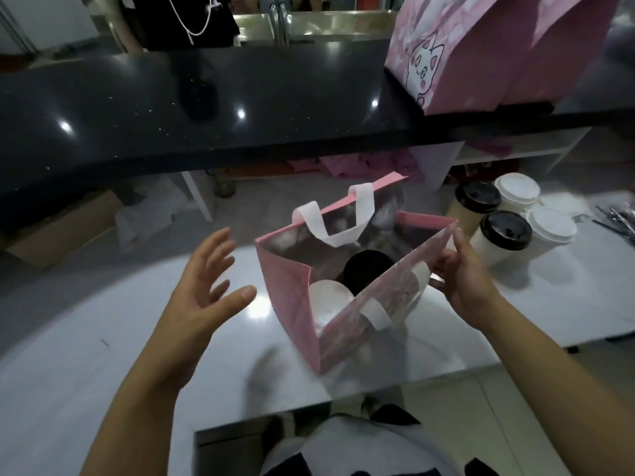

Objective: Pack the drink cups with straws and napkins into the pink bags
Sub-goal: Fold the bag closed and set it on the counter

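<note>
An open pink bag (292, 304) with white handles stands on the white table (103, 338). Inside it I see a cup with a white lid (330, 300) and one with a black lid (364, 269). My right hand (460, 273) pinches the bag's near right rim. My left hand (202, 297) hovers just left of the bag, fingers spread, holding nothing. To the right of the bag stand several more cups: a black-lidded cup (505, 231), another black-lidded cup (477, 197), and white-lidded cups (515, 190). No napkins are visible to me.
A raised black counter (206, 115) runs across the back, with two standing pink cat-print bags (464, 53) at its right end. Wrapped straws or utensils (618, 221) lie at the far right edge. A cardboard box (62, 228) sits low at the left.
</note>
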`<state>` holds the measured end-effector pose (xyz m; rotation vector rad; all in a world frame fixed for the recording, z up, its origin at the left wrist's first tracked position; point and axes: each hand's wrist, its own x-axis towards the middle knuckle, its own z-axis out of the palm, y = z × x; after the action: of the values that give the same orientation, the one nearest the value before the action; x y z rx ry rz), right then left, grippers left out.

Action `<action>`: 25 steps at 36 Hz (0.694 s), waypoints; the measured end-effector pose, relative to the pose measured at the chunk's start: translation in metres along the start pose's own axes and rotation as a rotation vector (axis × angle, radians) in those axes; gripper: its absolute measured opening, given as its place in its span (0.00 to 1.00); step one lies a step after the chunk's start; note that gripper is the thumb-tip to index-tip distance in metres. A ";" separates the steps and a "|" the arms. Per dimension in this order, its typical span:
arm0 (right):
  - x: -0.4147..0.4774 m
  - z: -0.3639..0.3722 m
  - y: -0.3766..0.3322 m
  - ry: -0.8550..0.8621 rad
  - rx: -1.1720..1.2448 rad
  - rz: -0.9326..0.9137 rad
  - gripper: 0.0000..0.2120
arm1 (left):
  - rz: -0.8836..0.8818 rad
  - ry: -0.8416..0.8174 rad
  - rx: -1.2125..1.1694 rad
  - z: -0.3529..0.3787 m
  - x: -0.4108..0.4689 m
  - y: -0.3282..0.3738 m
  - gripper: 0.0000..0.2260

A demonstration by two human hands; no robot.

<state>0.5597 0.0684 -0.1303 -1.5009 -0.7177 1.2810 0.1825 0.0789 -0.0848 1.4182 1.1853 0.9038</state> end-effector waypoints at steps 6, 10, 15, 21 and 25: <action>-0.028 0.013 0.019 -0.029 -0.012 -0.049 0.30 | -0.170 -0.271 -0.105 0.012 -0.028 -0.050 0.51; -0.041 0.013 0.035 -0.093 -0.035 -0.069 0.28 | -0.139 -0.300 -0.070 0.033 -0.034 -0.065 0.50; -0.047 0.015 0.045 -0.108 -0.049 -0.094 0.21 | -0.174 -0.208 -0.050 0.036 -0.024 -0.067 0.44; -0.050 0.007 0.034 -0.225 0.019 -0.130 0.32 | -0.173 -0.193 -0.062 0.023 -0.015 -0.068 0.38; -0.050 0.000 0.028 -0.342 -0.090 -0.147 0.23 | -0.124 -0.235 -0.015 0.017 -0.009 -0.059 0.37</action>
<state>0.5423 0.0144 -0.1381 -1.2843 -1.0992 1.4230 0.1856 0.0650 -0.1457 1.3813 1.0735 0.6389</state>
